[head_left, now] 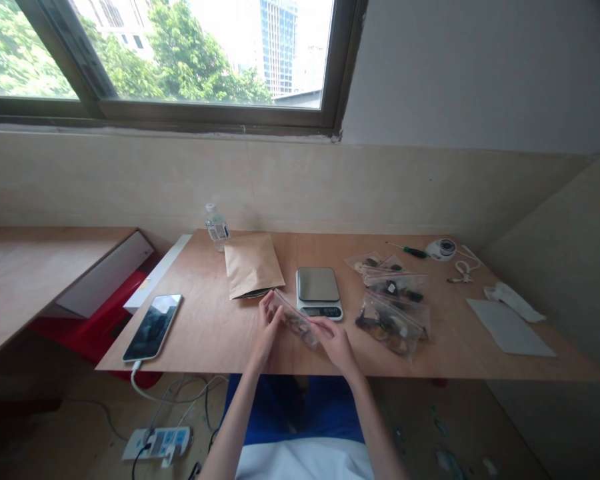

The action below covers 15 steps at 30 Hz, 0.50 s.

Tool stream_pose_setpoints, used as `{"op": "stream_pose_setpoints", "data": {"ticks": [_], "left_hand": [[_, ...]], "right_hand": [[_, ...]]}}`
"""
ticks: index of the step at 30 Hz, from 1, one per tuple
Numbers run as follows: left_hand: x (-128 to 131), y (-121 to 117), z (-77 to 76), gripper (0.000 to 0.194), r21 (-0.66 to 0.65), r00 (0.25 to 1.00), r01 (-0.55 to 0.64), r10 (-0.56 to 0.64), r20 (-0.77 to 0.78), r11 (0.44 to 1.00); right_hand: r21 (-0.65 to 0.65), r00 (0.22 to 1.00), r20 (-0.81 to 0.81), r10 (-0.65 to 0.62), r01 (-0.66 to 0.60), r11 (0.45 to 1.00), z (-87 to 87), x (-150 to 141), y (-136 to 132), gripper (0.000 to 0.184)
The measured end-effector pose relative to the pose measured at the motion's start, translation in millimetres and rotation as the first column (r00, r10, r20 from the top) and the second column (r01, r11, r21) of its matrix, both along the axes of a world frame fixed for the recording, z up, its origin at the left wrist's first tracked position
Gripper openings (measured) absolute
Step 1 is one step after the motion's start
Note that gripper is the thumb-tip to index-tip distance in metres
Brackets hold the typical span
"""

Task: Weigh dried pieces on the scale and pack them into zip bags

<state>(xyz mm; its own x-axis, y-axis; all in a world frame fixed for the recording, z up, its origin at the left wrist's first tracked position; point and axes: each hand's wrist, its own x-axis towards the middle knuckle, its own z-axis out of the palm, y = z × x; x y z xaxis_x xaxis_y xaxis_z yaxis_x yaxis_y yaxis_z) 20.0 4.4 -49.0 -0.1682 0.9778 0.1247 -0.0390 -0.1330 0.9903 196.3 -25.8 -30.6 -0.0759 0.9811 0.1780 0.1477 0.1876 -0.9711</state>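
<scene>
Both hands are at a clear zip bag (298,324) with a reddish zip strip, held just above the table's front part. My left hand (269,320) pinches the bag's upper left corner. At the strip's right end, my right hand (334,339) grips the bag with closed fingers. Small items show inside the bag, too blurred to name. Right behind the bag stands a white digital kitchen scale (319,291) with a bare metal plate. A brown paper pouch (254,265) lies behind my left hand, its mouth facing me.
Several filled zip bags (393,320) lie in a heap on the right. Farther right are a green screwdriver (414,252), a white dome camera (441,249) and white paper (510,327). A charging phone (153,328) lies left; a water bottle (217,228) stands at the back.
</scene>
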Motion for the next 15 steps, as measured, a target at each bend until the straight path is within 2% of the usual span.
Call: {"op": "stream_pose_setpoints", "data": {"ticks": [2, 4, 7, 10, 13, 15], "left_hand": [[-3.6, 5.6, 1.3, 0.030, 0.008, 0.999, 0.032, -0.032, -0.008, 0.999], [-5.1, 9.1, 0.7, 0.025, 0.008, 1.000, 0.013, -0.013, -0.006, 1.000], [-3.7, 9.0, -3.8, 0.025, 0.001, 0.999, -0.047, 0.047, 0.006, 0.999], [-1.1, 5.4, -8.8, 0.026, -0.017, 0.998, -0.065, 0.065, 0.014, 0.998], [-0.3, 3.5, -10.7, 0.026, -0.026, 0.997, -0.077, 0.077, 0.018, 0.997], [-0.6, 4.0, -10.3, 0.025, -0.028, 0.998, -0.067, 0.067, 0.018, 0.997]], "right_hand": [[0.025, 0.999, 0.027, 0.023, -0.024, 0.999, 1.0, 3.1, 2.6, 0.024], [0.079, 0.996, 0.091, -0.007, -0.001, 0.997, 0.0, 4.9, 6.4, 0.023], [0.140, 0.974, 0.126, -0.189, 0.172, 0.975, -11.1, 4.7, 12.4, 0.021], [0.070, 0.939, 0.024, -0.342, 0.340, 0.938, -32.3, 1.9, 15.5, 0.023], [-0.042, 0.917, -0.062, -0.394, 0.392, 0.919, -51.3, -0.2, 15.2, 0.029], [-0.080, 0.901, -0.095, -0.423, 0.417, 0.905, -57.9, 0.2, 14.6, 0.031]]}}
